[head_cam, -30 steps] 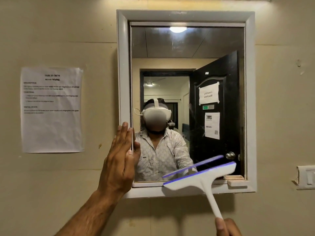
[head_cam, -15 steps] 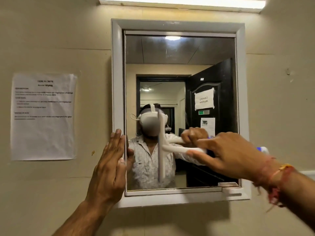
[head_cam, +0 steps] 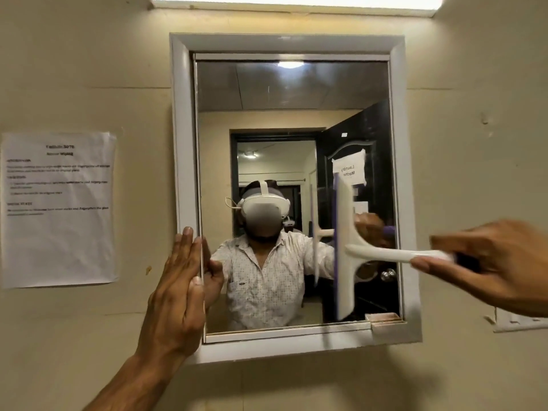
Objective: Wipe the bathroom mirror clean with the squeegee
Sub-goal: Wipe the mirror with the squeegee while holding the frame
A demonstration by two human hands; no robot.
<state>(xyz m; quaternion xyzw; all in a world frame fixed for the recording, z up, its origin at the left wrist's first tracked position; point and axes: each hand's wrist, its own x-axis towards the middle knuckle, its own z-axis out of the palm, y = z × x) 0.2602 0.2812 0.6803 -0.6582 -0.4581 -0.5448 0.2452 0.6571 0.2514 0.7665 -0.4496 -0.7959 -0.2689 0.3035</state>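
Observation:
A white-framed mirror [head_cam: 290, 93] hangs on the beige wall straight ahead. My right hand [head_cam: 489, 262] comes in from the right and grips the handle end of a white squeegee [head_cam: 345, 250]. Its blade stands vertical, purple rubber edge on the left, over the right part of the glass. Whether the blade touches the glass I cannot tell. My left hand [head_cam: 178, 289] lies flat with fingers together against the mirror frame's left edge, low down. The glass reflects a person in a patterned shirt and a dark door.
A printed paper sheet [head_cam: 59, 209] is taped to the wall left of the mirror. A small shelf lip [head_cam: 382, 318] sits at the mirror's lower right corner. A white switch plate [head_cam: 519, 321] is on the wall at the far right. A light strip runs above.
The squeegee rose from the mirror's bottom edge, turned vertical at mid-glass, then slid to the right side. My right hand drew back right. The left hand stayed on the frame.

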